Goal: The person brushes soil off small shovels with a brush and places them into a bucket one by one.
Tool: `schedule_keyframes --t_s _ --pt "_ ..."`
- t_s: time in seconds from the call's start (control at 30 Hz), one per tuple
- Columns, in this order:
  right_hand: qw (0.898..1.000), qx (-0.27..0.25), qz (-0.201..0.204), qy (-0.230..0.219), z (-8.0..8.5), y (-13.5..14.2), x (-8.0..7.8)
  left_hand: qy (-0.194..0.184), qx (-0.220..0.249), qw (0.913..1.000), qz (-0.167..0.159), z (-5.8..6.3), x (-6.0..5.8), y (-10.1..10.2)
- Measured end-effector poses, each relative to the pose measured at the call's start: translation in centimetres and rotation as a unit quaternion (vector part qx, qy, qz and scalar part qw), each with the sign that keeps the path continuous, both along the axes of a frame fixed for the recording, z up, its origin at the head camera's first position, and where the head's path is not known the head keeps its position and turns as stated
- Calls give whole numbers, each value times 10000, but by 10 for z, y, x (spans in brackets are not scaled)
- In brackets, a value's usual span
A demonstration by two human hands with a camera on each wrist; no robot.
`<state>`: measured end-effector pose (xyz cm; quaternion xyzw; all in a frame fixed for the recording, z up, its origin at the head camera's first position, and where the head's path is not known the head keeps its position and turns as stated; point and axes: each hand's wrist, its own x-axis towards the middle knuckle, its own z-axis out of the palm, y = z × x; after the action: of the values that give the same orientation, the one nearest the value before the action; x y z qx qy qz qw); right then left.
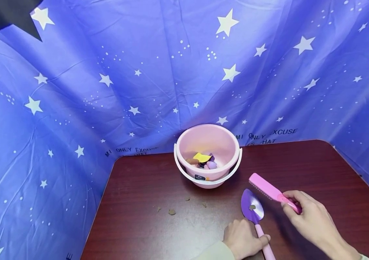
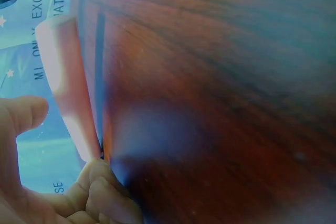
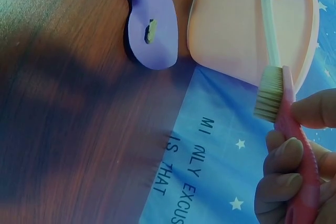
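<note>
My right hand (image 1: 314, 216) grips the handle of a pink brush (image 1: 265, 186), holding it above the table with its pale bristles (image 3: 269, 95) showing in the right wrist view. My left hand (image 1: 242, 238) is at a toy shovel with a purple blade (image 1: 248, 207) and a pink handle (image 1: 265, 245). In the left wrist view its curled fingertips (image 2: 100, 182) meet the handle's lower end, while the thumb (image 2: 31, 113) stands apart. A small brown scrap (image 1: 252, 207) lies on the blade. The brush is just right of the shovel, apart from it.
A pink bucket (image 1: 208, 131) with a white handle stands beyond the shovel, holding yellow, purple and brown pieces. Several brown scraps, one larger piece (image 1: 171, 212) among them, lie on the dark wooden table (image 1: 132, 187). A blue star-patterned curtain (image 1: 158, 72) hangs around the table's back and sides.
</note>
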<state>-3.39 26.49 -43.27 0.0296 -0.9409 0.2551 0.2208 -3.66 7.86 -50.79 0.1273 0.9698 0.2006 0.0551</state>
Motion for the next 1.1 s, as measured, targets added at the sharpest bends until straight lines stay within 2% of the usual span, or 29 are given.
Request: schedule_keyframes --t_s 0.23,0.43,0.67,1.1 --pt "9997 0 -181 -163 0 2 0 -30 -167 9996 204 0 -6 9" --pt "9999 -4 -151 -77 -1 4 1 14 -223 9993 291 -2 -11 12" --pt "9998 -35 -170 -17 -2 6 3 -219 -398 9984 347 -4 -16 10" --pt "9998 -11 -198 -39 -2 7 5 -506 -60 9980 369 0 -19 0"
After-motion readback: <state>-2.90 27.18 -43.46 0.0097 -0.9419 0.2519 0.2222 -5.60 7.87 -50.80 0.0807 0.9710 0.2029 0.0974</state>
